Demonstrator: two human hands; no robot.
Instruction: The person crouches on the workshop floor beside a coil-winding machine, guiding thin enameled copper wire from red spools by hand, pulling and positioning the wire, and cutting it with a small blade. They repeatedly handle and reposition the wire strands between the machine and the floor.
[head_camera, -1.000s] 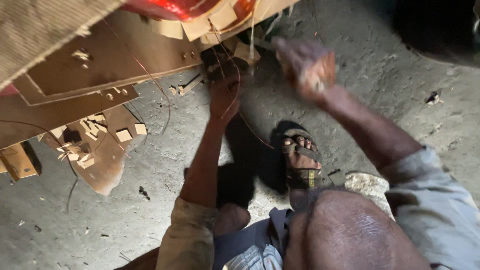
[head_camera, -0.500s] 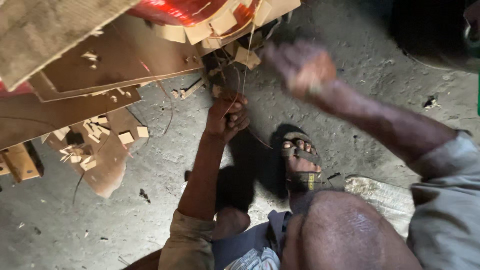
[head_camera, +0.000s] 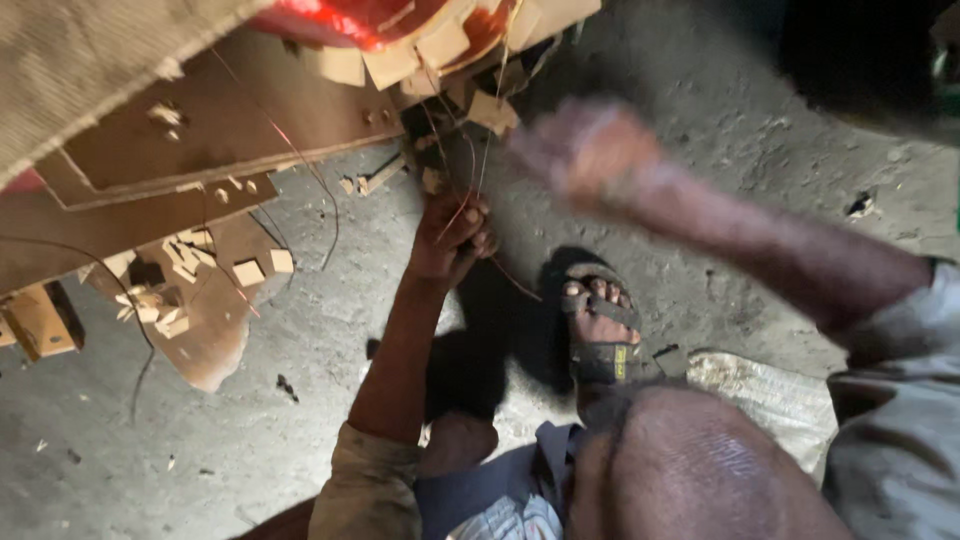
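A: Where's the left hand (head_camera: 450, 235)?

B: Just below the stack of flat brown wooden boards (head_camera: 200, 150), fingers curled shut around a bundle of thin reddish wires (head_camera: 462, 205) that run up to the boards' edge.

A: And the right hand (head_camera: 585, 150)?

B: Raised to the right of the boards' edge, blurred; I cannot tell whether it is closed or holding anything.

A: What else lies near the boards?

B: Small pale wooden offcuts (head_camera: 255, 270) on a lower board, and a foot in a dark strapped sandal (head_camera: 600, 335) on the grey concrete floor (head_camera: 330, 330), below and right.
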